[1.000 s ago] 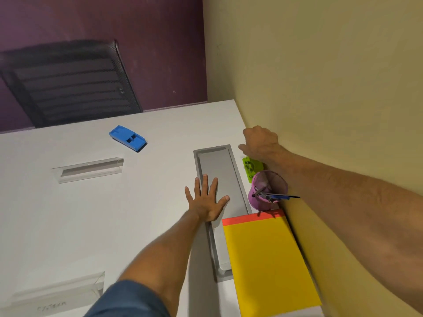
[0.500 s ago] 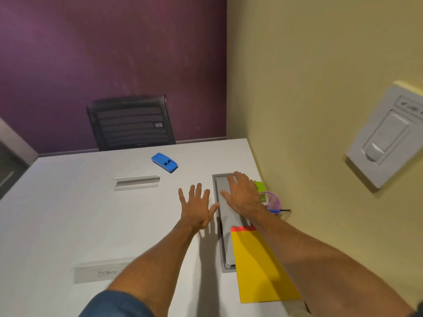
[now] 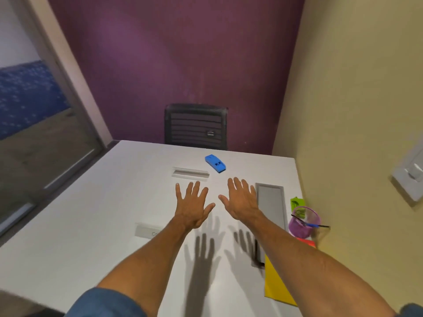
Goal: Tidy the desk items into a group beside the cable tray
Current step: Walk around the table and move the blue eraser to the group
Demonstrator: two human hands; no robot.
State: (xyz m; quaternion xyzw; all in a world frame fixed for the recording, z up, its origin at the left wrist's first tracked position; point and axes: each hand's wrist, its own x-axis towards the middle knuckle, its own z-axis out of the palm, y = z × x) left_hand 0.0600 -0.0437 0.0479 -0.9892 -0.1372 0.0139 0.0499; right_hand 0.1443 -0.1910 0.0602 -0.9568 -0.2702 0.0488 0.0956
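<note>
The grey cable tray [image 3: 271, 203] is set into the white desk [image 3: 114, 213] near the yellow wall. To its right lie a green item [image 3: 296, 202], a purple mesh cup [image 3: 303, 221] with a pen in it, and a yellow pad [image 3: 275, 282] with a red edge. A blue stapler [image 3: 215, 163] sits further back, left of the tray. My left hand [image 3: 192, 205] and my right hand [image 3: 241, 199] hover side by side above the desk, fingers spread, holding nothing. My right forearm hides part of the tray and the pad.
A clear acrylic name holder [image 3: 190, 174] lies behind my left hand. Another name holder [image 3: 147, 231] sits near my left forearm. A black chair [image 3: 195, 126] stands at the desk's far edge. A wall switch [image 3: 409, 177] is on the right wall.
My right hand left the green item by the wall and moved left across the tray to hover beside my left hand. The camera tilted up and back.
</note>
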